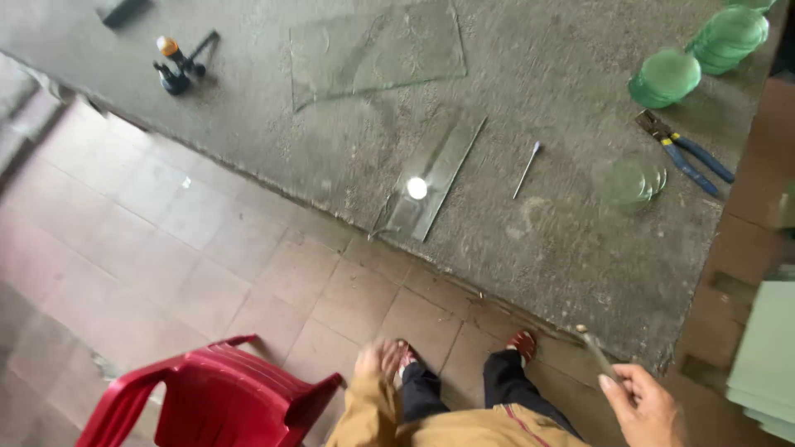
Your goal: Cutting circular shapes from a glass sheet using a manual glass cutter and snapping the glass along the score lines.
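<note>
While the person stands at the edge of the grey surface [530, 240], the right hand [644, 406] is low at the bottom right, with its fingers curled tight around a thin metal tool [598, 352]. The tool pokes up and to the left from the hand, and its tip is just at the rim of the surface. The left hand [377, 362] hangs lower down by the person's legs, above the tiled floor [207, 257]. It is blurry, so I cannot tell if it is spread or closed, and it does not seem to hold anything.

On the surface, a long narrow strip of clear glass [431, 178] lies near the front edge, with a bright spot of light on it. A bigger flat sheet of glass [377, 51] lies farther back. A thin metal rod [527, 169] lies just right of the strip. 2 stacks of round green glass discs [700, 54] sit at the far right corner, and a smaller clear pile of discs [633, 180] sits nearer. Pliers with blue handles [686, 153] lie beside that pile. A small black bottle with an orange cap [172, 68] is at the far left.

A red plastic chair [207, 397] stands on the floor by the left hand. Pale green sheets [766, 364] lean at the right edge.
</note>
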